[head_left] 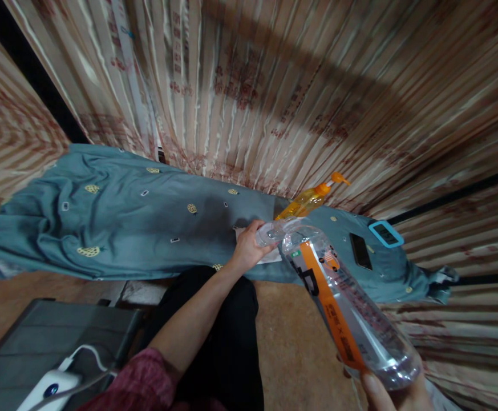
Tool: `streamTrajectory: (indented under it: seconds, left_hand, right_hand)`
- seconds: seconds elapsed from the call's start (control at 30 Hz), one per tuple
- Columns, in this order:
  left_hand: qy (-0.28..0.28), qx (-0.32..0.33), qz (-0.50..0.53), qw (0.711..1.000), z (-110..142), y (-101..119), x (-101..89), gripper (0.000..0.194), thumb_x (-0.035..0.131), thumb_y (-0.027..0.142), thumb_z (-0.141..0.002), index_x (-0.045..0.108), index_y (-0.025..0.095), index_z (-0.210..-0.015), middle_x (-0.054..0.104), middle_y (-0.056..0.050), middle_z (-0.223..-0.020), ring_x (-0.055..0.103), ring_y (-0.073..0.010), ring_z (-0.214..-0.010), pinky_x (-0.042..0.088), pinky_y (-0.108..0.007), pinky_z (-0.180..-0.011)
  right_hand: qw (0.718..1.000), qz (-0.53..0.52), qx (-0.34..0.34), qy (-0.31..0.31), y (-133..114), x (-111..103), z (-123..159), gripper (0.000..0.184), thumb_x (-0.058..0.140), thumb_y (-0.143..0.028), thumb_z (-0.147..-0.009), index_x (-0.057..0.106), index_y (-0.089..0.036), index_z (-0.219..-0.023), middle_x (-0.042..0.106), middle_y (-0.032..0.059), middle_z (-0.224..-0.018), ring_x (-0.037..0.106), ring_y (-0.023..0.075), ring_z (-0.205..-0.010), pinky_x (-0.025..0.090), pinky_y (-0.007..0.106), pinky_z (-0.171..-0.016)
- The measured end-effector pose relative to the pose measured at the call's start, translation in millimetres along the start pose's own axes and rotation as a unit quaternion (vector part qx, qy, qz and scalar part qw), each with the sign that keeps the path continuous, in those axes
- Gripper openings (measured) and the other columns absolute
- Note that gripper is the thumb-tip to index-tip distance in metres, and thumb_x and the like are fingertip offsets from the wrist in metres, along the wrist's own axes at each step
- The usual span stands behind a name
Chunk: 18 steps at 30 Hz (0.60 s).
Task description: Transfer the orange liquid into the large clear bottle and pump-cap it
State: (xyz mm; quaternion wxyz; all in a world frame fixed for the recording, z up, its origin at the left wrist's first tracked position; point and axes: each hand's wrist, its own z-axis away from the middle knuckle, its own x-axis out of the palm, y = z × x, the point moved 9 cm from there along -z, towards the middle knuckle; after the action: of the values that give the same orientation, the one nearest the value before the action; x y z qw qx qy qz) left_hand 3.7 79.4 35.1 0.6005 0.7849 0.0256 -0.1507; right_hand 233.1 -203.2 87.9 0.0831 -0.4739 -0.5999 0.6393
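Note:
My right hand (396,394) grips a large clear plastic bottle (351,308) near its base. The bottle has an orange and white label and is tilted, its neck end pointing up and left. My left hand (249,248) is closed around a small clear container (270,233), whose exact kind I cannot make out. The big bottle's neck end is close to this container; whether they touch is unclear. Just behind them stands a pump bottle (302,202) of orange-yellow liquid with an orange pump head. A pale sheet (272,258) lies beneath my left hand.
A grey-green cloth with pineapple prints (146,217) covers the long narrow surface. At its right lie a dark phone (360,251) and a blue-framed device (385,234). Patterned curtains (249,85) hang behind. A grey stool (52,337) at lower left bears a white device (52,391) with a cable.

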Motion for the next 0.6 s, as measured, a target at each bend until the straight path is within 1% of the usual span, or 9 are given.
streamTrajectory:
  seconds: [0.07,0.13,0.23,0.33,0.43,0.53,0.57,0.6]
  left_hand:
    - [0.001,0.000,0.001,1.000,0,0,0.0,0.041,0.078,0.026,-0.065,0.057,0.021,-0.100,0.069,-0.001,-0.097,0.066,-0.0194,-0.089,0.051,-0.030,-0.083]
    - [0.002,0.000,0.001,1.000,0,0,0.4,0.041,0.079,0.027,-0.065,0.057,0.021,-0.100,0.069,-0.001,-0.096,0.066,-0.0192,-0.088,0.051,-0.031,-0.082]
    - [-0.001,0.001,0.000,1.000,-1,0,1.0,0.041,0.079,0.027,-0.065,0.057,0.022,-0.100,0.069,0.000,-0.096,0.065,-0.0185,-0.088,0.051,-0.030,-0.082]
    - [0.001,0.002,0.002,1.000,0,0,0.8,0.042,0.078,0.025,-0.065,0.057,0.022,-0.101,0.069,0.000,-0.097,0.065,-0.0184,-0.089,0.051,-0.030,-0.083]
    - [0.003,-0.001,0.004,1.000,0,-1,0.5,0.042,0.079,0.024,-0.064,0.057,0.022,-0.100,0.069,0.000,-0.097,0.066,-0.0187,-0.089,0.051,-0.030,-0.083]
    - [0.005,0.001,0.003,1.000,0,-1,0.6,0.042,0.079,0.025,-0.064,0.057,0.022,-0.100,0.069,0.000,-0.097,0.066,-0.0189,-0.090,0.051,-0.030,-0.083]
    - [0.005,0.003,0.002,1.000,-1,-1,0.7,0.042,0.079,0.025,-0.064,0.057,0.022,-0.100,0.068,0.000,-0.098,0.066,-0.0189,-0.090,0.051,-0.030,-0.083]
    - [0.004,0.004,0.002,1.000,-1,-1,1.0,0.042,0.079,0.025,-0.064,0.057,0.022,-0.101,0.068,-0.001,-0.099,0.066,-0.0189,-0.091,0.051,-0.030,-0.084]
  right_hand:
    - [1.000,-0.011,0.008,0.000,-1,3,2,0.100,0.077,-0.060,-0.055,0.041,-0.017,-0.138,0.052,0.0172,-0.121,0.051,0.0373,-0.105,0.031,0.061,-0.099]
    - [1.000,-0.012,0.010,0.001,-5,6,4,0.099,0.074,-0.063,-0.058,0.039,-0.017,-0.139,0.051,0.0157,-0.119,0.051,0.0361,-0.105,0.030,0.060,-0.101]
    - [1.000,0.004,-0.011,0.017,-21,10,8,0.093,0.070,-0.066,-0.062,0.043,-0.016,-0.136,0.052,0.0136,-0.113,0.049,0.0345,-0.105,0.029,0.058,-0.104]
    - [0.999,0.019,-0.023,0.030,-35,12,12,0.094,0.068,-0.070,-0.063,0.045,-0.013,-0.134,0.053,0.0142,-0.110,0.049,0.0337,-0.103,0.027,0.057,-0.105]
    - [1.000,0.009,-0.004,0.023,-31,12,11,0.096,0.069,-0.070,-0.063,0.042,-0.014,-0.136,0.053,0.0144,-0.112,0.050,0.0341,-0.103,0.030,0.057,-0.102]
    - [1.000,-0.005,0.021,0.009,-17,10,7,0.102,0.073,-0.067,-0.057,0.040,-0.015,-0.137,0.054,0.0158,-0.113,0.052,0.0363,-0.104,0.034,0.056,-0.098]
    - [1.000,-0.006,0.026,0.008,-15,9,6,0.104,0.076,-0.066,-0.053,0.041,-0.014,-0.137,0.055,0.0160,-0.111,0.053,0.0368,-0.102,0.034,0.057,-0.096]
    - [1.000,-0.003,0.022,0.009,-14,9,6,0.105,0.075,-0.067,-0.053,0.042,-0.014,-0.136,0.055,0.0160,-0.110,0.052,0.0367,-0.101,0.033,0.058,-0.097]
